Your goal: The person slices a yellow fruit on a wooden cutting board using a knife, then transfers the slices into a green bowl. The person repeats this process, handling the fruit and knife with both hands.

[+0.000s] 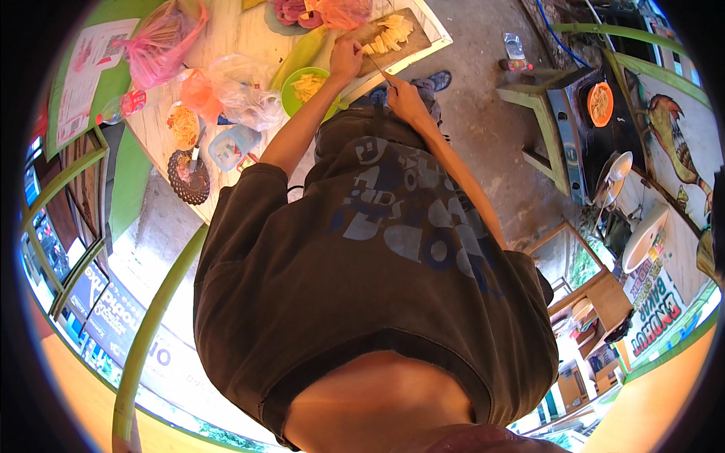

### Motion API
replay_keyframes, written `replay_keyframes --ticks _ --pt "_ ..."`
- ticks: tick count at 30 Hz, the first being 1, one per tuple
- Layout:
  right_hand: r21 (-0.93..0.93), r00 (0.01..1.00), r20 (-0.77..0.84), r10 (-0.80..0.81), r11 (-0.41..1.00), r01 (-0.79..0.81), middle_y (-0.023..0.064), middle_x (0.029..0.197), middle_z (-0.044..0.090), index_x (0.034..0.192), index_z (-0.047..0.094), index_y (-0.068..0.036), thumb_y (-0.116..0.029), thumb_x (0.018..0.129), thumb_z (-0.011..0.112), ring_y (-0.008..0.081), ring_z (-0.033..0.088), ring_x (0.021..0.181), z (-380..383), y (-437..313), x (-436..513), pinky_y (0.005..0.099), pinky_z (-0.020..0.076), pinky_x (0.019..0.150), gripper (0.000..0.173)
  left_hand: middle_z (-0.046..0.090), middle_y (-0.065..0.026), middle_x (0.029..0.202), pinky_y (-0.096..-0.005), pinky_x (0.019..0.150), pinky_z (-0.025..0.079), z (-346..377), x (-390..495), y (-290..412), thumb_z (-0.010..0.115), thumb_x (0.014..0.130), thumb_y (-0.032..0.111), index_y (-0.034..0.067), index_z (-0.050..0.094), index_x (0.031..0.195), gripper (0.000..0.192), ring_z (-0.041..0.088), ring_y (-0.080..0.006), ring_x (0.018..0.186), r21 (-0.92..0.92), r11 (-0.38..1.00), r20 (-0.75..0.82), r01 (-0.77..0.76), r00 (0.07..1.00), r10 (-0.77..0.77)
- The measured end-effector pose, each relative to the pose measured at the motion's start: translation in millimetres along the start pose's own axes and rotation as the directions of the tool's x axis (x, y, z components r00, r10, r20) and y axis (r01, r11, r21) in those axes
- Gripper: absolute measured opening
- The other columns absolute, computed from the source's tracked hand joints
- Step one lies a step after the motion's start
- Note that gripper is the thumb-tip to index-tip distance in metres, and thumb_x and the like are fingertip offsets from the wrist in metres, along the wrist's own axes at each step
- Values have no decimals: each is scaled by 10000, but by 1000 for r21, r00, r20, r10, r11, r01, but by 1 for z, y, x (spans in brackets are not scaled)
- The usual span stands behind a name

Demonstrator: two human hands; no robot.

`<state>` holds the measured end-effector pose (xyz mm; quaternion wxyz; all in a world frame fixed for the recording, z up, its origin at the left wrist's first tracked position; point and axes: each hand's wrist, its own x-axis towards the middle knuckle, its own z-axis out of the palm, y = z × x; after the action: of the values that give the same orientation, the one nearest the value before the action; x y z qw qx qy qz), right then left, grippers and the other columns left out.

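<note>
My right hand is closed around the handle of a knife, whose thin blade points toward my left hand. The left fingers are bent together at the near-left side of a wooden cutting board, close to the blade's tip. Whether they pinch a piece is too small to tell. Pale yellow cut sticks lie in a loose pile on the board. Beside my left forearm, a green bowl holds more yellow sticks. A long pale green vegetable lies behind the bowl.
The marbled table also bears clear plastic bags, a pink bag, shredded vegetables, a brown basket and a blue container. A plastic bottle lies at left. Rightward stand a stove and a sink.
</note>
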<state>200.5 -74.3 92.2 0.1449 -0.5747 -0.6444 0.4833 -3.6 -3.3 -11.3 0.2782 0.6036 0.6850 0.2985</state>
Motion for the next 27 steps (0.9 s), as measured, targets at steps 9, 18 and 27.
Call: replay_keyframes --ticks 9,18,27 --pt "32 999 -23 -49 998 50 395 886 639 1422 624 -47 -61 917 512 553 657 870 2 -2 9 582 521 798 517 731 -180 829 -454 761 567 1 -1 -2 742 836 64 -1 727 889 85 719 -364 821 -49 997 36 60 998 -59" --pt "27 1000 3 -23 999 23 397 904 645 1428 618 -47 -69 914 515 557 661 892 2 0 9 590 521 817 525 718 -195 824 -451 747 558 -2 0 0 728 839 55 -16 719 878 82 714 -364 807 -52 997 41 55 998 -53" --pt "6 998 -25 -56 998 56 398 900 643 1431 613 -39 -62 922 504 561 658 874 13 7 25 595 520 809 520 729 -176 797 -410 717 567 -3 -1 3 731 850 33 -21 734 873 59 724 -321 749 -25 1000 6 14 1000 -14"
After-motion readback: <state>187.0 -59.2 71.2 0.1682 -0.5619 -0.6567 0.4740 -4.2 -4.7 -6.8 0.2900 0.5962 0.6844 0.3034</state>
